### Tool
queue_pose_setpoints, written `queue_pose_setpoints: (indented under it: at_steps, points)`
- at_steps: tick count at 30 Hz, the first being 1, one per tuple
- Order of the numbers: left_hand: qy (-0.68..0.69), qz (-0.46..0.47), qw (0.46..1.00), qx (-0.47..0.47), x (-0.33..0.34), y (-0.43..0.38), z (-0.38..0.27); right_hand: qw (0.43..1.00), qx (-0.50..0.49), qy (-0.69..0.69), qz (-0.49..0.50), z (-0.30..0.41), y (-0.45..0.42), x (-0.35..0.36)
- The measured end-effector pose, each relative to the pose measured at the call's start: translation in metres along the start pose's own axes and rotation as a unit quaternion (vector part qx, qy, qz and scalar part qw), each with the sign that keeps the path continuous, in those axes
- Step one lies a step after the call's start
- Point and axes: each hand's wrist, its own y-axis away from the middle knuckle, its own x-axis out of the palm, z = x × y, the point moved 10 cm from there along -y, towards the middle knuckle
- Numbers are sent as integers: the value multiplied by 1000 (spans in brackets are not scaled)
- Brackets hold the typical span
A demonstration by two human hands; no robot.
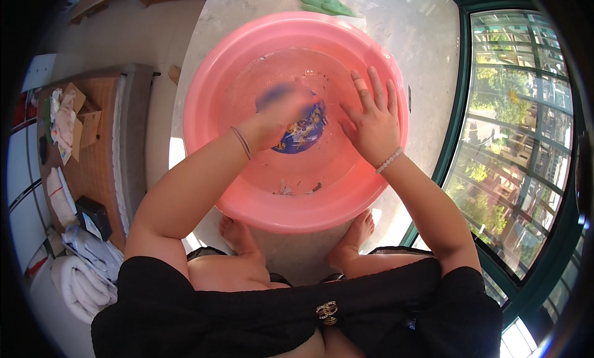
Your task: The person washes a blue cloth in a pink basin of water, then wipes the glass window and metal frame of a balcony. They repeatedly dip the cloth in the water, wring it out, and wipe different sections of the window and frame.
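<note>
A large pink plastic basin (297, 216) stands before me with shallow water (246, 167) in it. Near its middle is a rounded blue object (304, 135) with a yellow pattern; its exact kind is unclear. My left hand (278, 119) is over this object and partly covers it. Motion blur hides those fingers, so whether they grip or only touch it is not visible. At the basin's right inner side, my right hand (375, 121) is spread with nothing in it. Small dark and pale bits (317, 187) lie in the water near the front.
A pale green glove (327, 1) lies on the floor beyond the basin. My bare feet (241, 237) are close to the basin's near rim. To the right is a green-framed window (515, 126). At left, a low bed (104, 158) carries a cardboard box (88, 123) and cloths.
</note>
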Motion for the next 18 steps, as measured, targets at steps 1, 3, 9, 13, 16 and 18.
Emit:
queue_pose_setpoints:
  at_steps: [1, 3, 9, 13, 16, 18]
  points:
    - [86, 50, 994, -45, 9, 4, 1, 999, 8, -13, -46, 1, -3, -13]
    - [174, 104, 977, -67, 25, 18, -7, 993, 8, -57, -99, 6, -11, -34]
    - [214, 173, 957, -92, 64, 36, -17, 995, 4, -60, -81, 13, -18, -39]
    - [215, 188, 954, -91, 72, 43, -20, 990, -2, -103, -92, 18, -16, -43]
    - [215, 205, 951, -86, 73, 45, -21, 984, 7, -142, -104, 18, -15, -48]
    - [220, 216, 947, -91, 74, 44, -19, 987, -9, -125, -105, 21, -15, -48]
